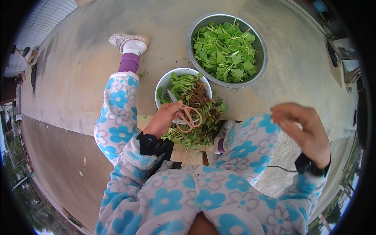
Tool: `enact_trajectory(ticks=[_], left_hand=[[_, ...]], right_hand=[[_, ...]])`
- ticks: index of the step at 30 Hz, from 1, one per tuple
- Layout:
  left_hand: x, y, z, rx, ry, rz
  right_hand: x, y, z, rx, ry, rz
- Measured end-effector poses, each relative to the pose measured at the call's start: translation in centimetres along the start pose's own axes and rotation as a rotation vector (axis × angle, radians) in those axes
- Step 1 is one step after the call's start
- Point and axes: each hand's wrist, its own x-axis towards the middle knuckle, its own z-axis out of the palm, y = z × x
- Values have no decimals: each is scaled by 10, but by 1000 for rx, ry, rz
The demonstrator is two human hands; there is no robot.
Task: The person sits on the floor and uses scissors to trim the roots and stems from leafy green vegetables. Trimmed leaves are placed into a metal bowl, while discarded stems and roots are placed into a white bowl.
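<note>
Pinched in the fingers of my left hand (162,118) is a pair of scissors (185,108) with pinkish-orange handles. The blades point up and left over a white bowl (159,86). Leafy green plants (183,83) fill part of that bowl, with a brown root clump (200,95) at its right side. Just below the bowl lies a heap of uncut greens (192,140), partly behind the scissor handles. My right hand (303,129) is raised off to the right above my knee, fingers loosely bent and apart, slightly blurred, holding nothing.
A large grey metal basin (190,43) of leafy greens (225,53) stands beyond the bowl to the right. My left leg (118,105) stretches forward on the concrete floor (78,70). Bits of soil and leaf lie around the bowl. A dark cable (282,168) runs near my right knee.
</note>
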Motion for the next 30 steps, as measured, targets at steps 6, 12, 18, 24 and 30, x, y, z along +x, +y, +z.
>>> enact_trajectory(ticks=[6,12,18,24,30], left_hand=[[-13,-10,32,42,-119,26],[-26,-42,46,-107,-120,0],[-19,-37,45,358,-217,33],[56,10,-10,1143,291,522],[107,-3,-30,1486,345,466]], right_hand=[[-3,-4,128,41,-72,-174],[49,64,243,-364,265,-272],[54,111,240,62,386,-105],[35,134,209,852,256,226],[30,139,209,947,225,210]])
